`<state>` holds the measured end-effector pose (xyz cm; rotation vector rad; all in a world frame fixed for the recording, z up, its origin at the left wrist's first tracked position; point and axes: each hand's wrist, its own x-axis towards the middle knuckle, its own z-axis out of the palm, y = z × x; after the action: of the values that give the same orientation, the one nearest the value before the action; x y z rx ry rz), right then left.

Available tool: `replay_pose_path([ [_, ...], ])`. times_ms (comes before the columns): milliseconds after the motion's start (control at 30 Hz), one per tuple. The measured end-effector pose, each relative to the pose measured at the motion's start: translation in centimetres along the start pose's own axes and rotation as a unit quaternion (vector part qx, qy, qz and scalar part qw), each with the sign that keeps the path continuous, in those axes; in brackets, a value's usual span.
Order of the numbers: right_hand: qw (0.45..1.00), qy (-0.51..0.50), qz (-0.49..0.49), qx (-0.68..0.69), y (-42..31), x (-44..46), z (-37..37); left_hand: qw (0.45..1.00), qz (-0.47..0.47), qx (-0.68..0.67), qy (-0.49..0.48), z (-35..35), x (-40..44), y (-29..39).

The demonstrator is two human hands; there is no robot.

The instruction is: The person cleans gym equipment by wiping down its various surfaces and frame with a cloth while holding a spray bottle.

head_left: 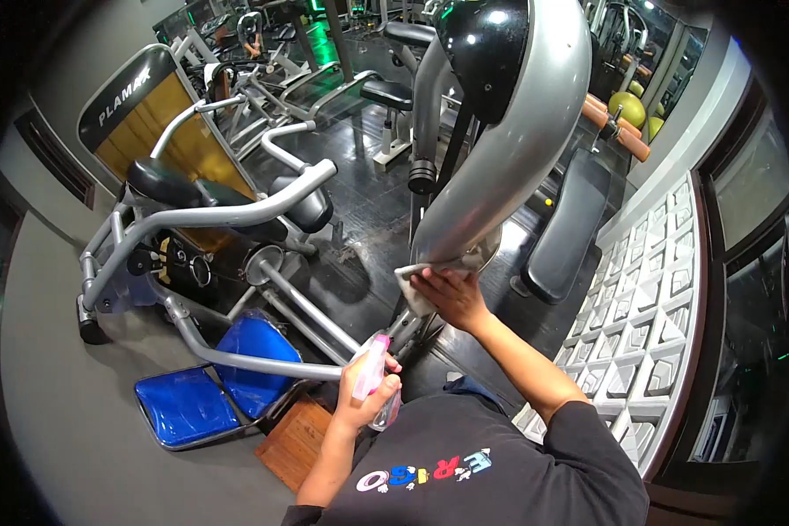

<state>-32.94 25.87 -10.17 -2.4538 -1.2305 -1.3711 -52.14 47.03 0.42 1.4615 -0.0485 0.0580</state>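
Observation:
My left hand [366, 392] is wrapped round a spray bottle [373, 368] with a pink and white trigger head and a clear body, held low in front of my shirt. With my right hand [451, 296] I press a pale cloth [415, 286] against the lower part of a thick grey machine column [491, 188]. The cloth's left edge hangs out past my fingers; the part under my palm is hidden. A black rounded cover [486, 57] tops the column.
Left stands a PLAMAX machine [149, 114] with a curved grey bar [228, 213]. A blue folding chair [184, 408] and a wooden box [296, 443] sit near my left arm. A black padded bench [570, 228] and a white patterned wall panel [636, 324] are to the right.

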Motion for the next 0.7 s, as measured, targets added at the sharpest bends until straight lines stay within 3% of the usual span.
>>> replay_pose_path([
  [67, 0.990, -0.018, 0.068, -0.121, 1.4, 2.2, -0.2, 1.000, -0.024, -0.013, -0.005, -0.9, -0.2, -0.3],
  [100, 0.983, 0.070, 0.063, -0.157, 3.3, 5.4, -1.5, 0.999, -0.009, 0.017, -0.030, -1.5, -0.3, -0.9],
  [200, 0.972, 0.168, 0.162, -0.022, 6.8, 15.8, -10.1, 0.997, 0.003, 0.045, -0.067, -2.8, -0.6, -0.4],
  [267, 0.972, 0.084, 0.209, -0.061, 7.3, 19.3, -14.6, 0.996, -0.001, 0.040, -0.077, -3.6, -0.6, -0.1],
  [367, 0.985, -0.019, 0.154, -0.075, 5.4, 18.5, -12.9, 0.993, 0.017, 0.047, -0.107, -4.6, -0.2, -0.6],
  [433, 0.962, -0.082, -0.080, -0.248, 3.6, 13.2, -8.7, 0.993, 0.010, 0.032, -0.117, -4.8, -0.2, -1.0],
  [467, 0.912, -0.127, -0.206, -0.332, 3.1, 10.8, -7.6, 0.993, 0.010, 0.029, -0.117, -4.8, -0.2, -0.8],
  [533, 0.961, -0.186, -0.162, -0.122, 3.7, 10.3, -7.5, 0.987, 0.031, 0.082, -0.132, -5.1, 0.0, 0.4],
  [567, 0.966, -0.175, -0.164, -0.099, 3.8, 14.8, -10.9, 0.987, 0.038, 0.083, -0.131, -5.1, 0.0, 1.2],
  [700, 0.966, -0.137, -0.045, -0.214, 6.9, 22.7, -13.7, 0.988, 0.067, 0.085, -0.110, -6.4, -0.5, 1.2],
])
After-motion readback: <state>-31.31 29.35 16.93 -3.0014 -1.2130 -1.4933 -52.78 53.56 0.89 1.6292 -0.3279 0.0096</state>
